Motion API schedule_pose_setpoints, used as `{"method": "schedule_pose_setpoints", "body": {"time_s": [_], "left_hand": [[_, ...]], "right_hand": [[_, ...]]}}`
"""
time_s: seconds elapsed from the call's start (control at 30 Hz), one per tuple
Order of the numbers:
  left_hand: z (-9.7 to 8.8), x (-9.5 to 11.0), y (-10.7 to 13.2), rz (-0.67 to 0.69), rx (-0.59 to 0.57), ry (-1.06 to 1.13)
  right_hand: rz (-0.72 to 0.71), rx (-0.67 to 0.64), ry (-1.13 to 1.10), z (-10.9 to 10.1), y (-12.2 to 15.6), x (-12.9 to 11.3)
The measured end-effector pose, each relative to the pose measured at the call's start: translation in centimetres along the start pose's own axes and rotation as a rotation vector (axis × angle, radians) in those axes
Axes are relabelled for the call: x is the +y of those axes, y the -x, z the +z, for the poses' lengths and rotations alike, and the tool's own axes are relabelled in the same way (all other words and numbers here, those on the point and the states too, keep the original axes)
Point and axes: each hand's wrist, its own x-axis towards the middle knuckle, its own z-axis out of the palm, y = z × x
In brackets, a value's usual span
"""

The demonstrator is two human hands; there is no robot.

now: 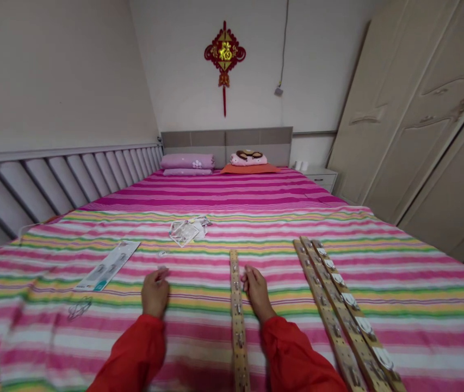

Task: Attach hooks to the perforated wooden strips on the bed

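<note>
My left hand [155,292] is closed in a pinch above the striped sheet, with a small pale piece at its fingertips too small to name. Just beyond it lies a small clear piece [162,253]. Between my hands a narrow wooden strip [237,324] with a row of metal hooks lies lengthwise on the sheet. Close to the strip's right edge is my right hand [257,288], fingers curled together; what they hold, if anything, is hidden. Further right, several similar wooden strips [329,305] lie side by side, the outermost bearing white rounded pieces [350,300].
A white packaging card [109,267] with hooks lies on the left, near a tangle of thin loops [80,308]. Ahead is a pile of clear and white packaging [191,230]. A slatted rail [60,179] borders the bed's left side; wardrobe doors [423,120] stand at the right.
</note>
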Motion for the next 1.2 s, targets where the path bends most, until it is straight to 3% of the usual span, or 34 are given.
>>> {"method": "schedule_pose_setpoints", "body": {"time_s": [0.07,0.17,0.3,0.37,0.47,0.6,0.7,0.83,0.97,1.2], "left_hand": [[-1.5,-1.3,-1.2,0.092,-0.012,-0.162],[-2.1,-2.4,-2.5,0.193,-0.046,-0.267],[-1.6,-1.7,-3.6,0.196,-0.060,-0.251],[-1.3,-0.5,-3.8,0.112,-0.052,-0.154],[-0.6,1.7,-3.3,-0.164,-0.075,0.156],[1.1,4.7,-1.5,-0.539,-0.268,0.591],[2.8,6.6,0.1,-0.655,-0.382,0.691],[5.6,8.1,2.1,-0.710,-0.462,0.751],[8.4,8.9,3.7,-0.618,-0.445,0.679],[11.9,10.6,5.4,-0.132,-0.415,0.396]], "right_hand": [[0.001,0.000,0.007,0.0,0.0,-0.2],[0.000,0.003,0.003,0.0,0.0,-0.1],[0.005,0.013,-0.017,-0.1,-0.1,0.2],[0.019,0.009,-0.038,-0.1,-0.2,0.3],[0.041,-0.002,-0.075,-0.2,-0.3,0.3],[0.047,-0.005,-0.103,-0.2,-0.4,-0.1],[0.052,-0.005,-0.124,-0.2,-0.3,-0.4],[0.082,-0.012,-0.163,-0.3,-0.4,-0.6],[0.089,-0.018,-0.184,-0.4,-0.3,-0.6],[0.104,-0.088,-0.197,-0.1,0.0,-1.4]]}}
